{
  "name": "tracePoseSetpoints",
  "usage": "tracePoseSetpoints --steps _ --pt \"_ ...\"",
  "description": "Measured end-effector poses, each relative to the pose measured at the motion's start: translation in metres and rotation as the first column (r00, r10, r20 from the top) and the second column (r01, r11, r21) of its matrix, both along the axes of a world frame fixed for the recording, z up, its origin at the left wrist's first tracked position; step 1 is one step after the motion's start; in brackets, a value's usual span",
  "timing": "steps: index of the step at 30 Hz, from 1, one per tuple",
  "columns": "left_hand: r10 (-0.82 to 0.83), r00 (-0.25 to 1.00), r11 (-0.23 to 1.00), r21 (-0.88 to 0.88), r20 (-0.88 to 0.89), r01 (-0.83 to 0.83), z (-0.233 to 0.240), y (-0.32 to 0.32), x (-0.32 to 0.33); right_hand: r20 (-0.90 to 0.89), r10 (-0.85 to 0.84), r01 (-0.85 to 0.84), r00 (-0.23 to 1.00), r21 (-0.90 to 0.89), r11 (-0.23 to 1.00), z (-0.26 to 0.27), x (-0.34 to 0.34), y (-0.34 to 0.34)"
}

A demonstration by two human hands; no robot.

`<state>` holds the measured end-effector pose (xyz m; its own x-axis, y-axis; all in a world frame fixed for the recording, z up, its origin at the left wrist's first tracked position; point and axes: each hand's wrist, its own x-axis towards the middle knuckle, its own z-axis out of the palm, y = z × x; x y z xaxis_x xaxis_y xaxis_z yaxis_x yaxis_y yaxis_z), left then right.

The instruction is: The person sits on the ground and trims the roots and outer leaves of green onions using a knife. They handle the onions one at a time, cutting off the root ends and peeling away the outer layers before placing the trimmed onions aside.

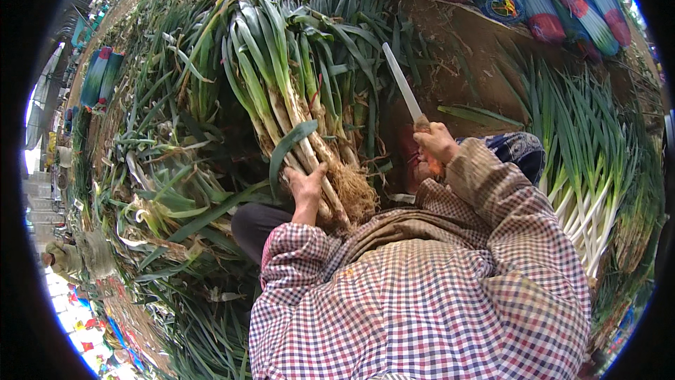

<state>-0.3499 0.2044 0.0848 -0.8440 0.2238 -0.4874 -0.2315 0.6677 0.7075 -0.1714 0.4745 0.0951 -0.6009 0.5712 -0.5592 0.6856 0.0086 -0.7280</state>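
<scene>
My left hand (307,187) grips the lower stalks of several untrimmed leeks (285,111), whose soil-stained white parts and leaves reach up and away from me. A loose green leaf (290,148) curls over that hand. Beside the hand, to its right, hangs a tangle of brown roots (356,193). My right hand (436,144) is closed on the handle of a knife (403,82), its long pale blade pointing up and away to the left, apart from the leeks. Below that hand a patch of orange shows, too unclear to name.
Cleaned leeks with white stems (585,211) lie at the right. Blue net-wrapped bundles (532,3) stand at the upper right, others (101,77) at the far left. Stripped leaves (163,211) cover the ground at the left. A person (60,258) is at the far left edge.
</scene>
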Motion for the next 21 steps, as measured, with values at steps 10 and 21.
tracePoseSetpoints --steps 10,21 --pt "-0.057 0.978 0.996 0.056 -0.2 0.069 -0.007 -0.001 0.009 -0.066 -0.02 0.021 0.998 0.014 1.0 -0.117 -0.147 0.083" --pt "-0.058 0.97 0.998 -0.051 -0.237 0.047 -0.007 0.002 0.014 -0.088 0.138 -0.108 0.987 0.286 0.952 -0.177 -0.203 0.112"
